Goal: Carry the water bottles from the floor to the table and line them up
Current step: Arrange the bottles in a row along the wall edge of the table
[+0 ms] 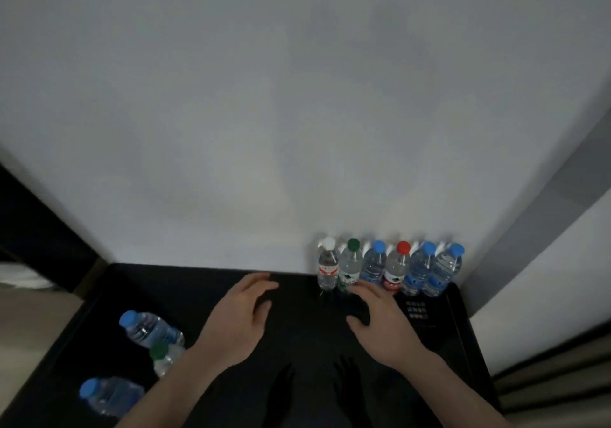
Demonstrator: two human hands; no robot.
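Several water bottles stand in a row against the wall at the back right of the black table (205,295): a white-capped bottle (328,267), a green-capped one (349,266), a blue-capped one (374,265), a red-capped one (396,267) and two more blue-capped ones (433,270). At the table's left, three bottles sit apart from the row: a blue-capped one (148,327), a green-capped one (164,358) partly behind my left forearm, and another blue-capped one (109,394). My left hand (243,318) and my right hand (380,320) hover over the table's middle, fingers apart, holding nothing.
A white wall rises right behind the table. A small black card with pale text (417,310) lies at the right, in front of the row. Pale flooring (29,321) shows at the far left, a grey strip and steps at the right.
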